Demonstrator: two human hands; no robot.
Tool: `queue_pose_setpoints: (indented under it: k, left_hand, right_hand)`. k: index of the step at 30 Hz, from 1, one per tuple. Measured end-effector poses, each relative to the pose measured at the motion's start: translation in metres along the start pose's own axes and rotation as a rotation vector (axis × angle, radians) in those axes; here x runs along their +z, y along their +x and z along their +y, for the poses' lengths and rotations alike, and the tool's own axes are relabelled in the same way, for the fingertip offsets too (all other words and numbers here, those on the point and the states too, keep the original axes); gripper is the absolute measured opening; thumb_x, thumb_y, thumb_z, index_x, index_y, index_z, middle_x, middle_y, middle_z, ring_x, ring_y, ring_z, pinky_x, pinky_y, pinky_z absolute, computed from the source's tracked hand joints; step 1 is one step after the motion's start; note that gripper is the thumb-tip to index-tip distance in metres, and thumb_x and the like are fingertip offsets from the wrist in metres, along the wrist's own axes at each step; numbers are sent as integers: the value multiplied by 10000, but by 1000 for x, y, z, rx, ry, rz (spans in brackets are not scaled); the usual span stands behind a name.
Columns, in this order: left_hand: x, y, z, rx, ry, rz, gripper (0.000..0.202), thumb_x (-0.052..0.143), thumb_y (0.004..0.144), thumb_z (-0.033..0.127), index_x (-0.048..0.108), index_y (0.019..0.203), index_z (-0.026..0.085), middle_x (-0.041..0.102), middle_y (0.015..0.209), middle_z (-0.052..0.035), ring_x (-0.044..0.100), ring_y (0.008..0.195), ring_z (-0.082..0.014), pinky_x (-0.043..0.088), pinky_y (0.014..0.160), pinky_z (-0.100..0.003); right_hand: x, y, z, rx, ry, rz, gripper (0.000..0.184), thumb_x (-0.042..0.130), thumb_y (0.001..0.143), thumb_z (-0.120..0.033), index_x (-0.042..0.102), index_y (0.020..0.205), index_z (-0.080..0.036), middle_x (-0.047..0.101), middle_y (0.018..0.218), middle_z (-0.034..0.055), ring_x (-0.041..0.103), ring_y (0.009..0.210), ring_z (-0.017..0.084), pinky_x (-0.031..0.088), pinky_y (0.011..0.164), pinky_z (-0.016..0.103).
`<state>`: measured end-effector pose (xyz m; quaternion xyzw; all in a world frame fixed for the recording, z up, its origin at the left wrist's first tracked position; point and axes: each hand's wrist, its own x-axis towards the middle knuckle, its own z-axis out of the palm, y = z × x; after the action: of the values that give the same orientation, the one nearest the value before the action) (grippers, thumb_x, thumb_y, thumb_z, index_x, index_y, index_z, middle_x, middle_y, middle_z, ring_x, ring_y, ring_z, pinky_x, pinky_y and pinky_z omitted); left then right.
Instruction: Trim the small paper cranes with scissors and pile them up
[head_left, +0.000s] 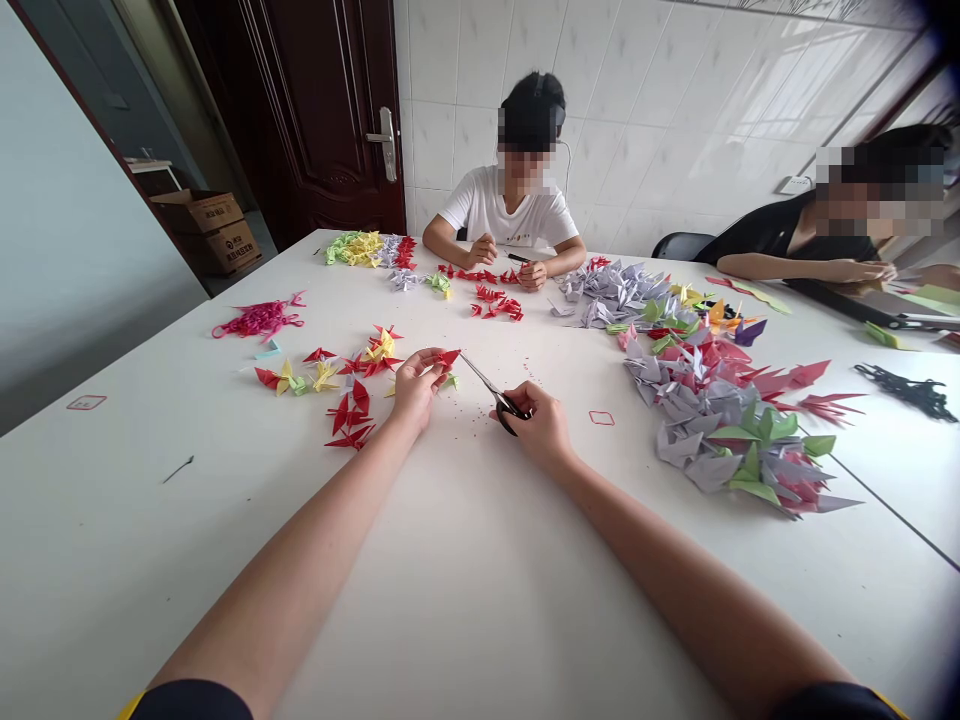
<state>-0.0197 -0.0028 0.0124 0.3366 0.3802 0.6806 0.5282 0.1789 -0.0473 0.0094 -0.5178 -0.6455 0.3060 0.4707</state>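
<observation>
Tabletop: white, paper cranes everywhere
Left hand: fingers pinching red crane
Right hand: fingers curled around scissors
Risk: slipped snip could nick fingertips

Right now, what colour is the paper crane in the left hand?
The paper crane in the left hand is red; head view.

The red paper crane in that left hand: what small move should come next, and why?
Probably a small snip: bring the scissors in the right hand up to the red paper crane in the left hand. Their tips point at it, close but not touching, and red paper bits lie on the table below.
</observation>
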Motion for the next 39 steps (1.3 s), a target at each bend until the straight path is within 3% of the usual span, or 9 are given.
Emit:
queue_pose_setpoints:
  k: [8, 13, 20, 34, 39]
  left_hand:
    - [-2, 4, 1, -49, -147, 98, 282, 647, 672, 34, 597, 915, 170, 632, 777, -1, 677, 764, -104, 542, 822, -266]
    - [-1, 4, 3, -85, -128, 97, 286, 631, 686, 51, 578, 939, 174, 618, 765, 2, 679, 725, -116, 542, 737, -258]
    - [-2, 2, 3, -65, -97, 62, 305, 639, 654, 101, 609, 949, 172, 621, 742, 5, 616, 598, -84, 492, 610, -216]
    - [2, 2, 5, -92, -43, 66, 300, 635, 614, 102, 608, 909, 155, 617, 712, 1, 571, 573, -77, 446, 577, -215]
    - [1, 1, 6, -65, -61, 60, 291, 719, 663, 211, 601, 924, 164, 595, 723, 6, 551, 572, -72, 431, 568, -214]
  right_hand:
    - [1, -1, 0, 27, -29, -59, 132, 668, 656, -285, 634, 769, -225, 691, 690, 2, 546, 628, 166, 402, 582, 280]
    - [0, -1, -1, -12, -136, -44, 152, 666, 655, -315, 660, 783, -232, 646, 685, -5, 498, 621, 162, 375, 568, 277]
    - [1, -1, 2, -115, -217, -33, 159, 640, 670, -287, 633, 823, -243, 683, 867, 22, 540, 709, 182, 408, 642, 301]
    - [1, -2, 3, -81, -156, -29, 138, 588, 684, -238, 633, 815, -241, 714, 807, 15, 559, 688, 181, 419, 629, 293]
    - [-1, 1, 4, 17, 21, -53, 126, 630, 701, -264, 630, 820, -224, 723, 730, 16, 646, 723, 204, 467, 660, 316]
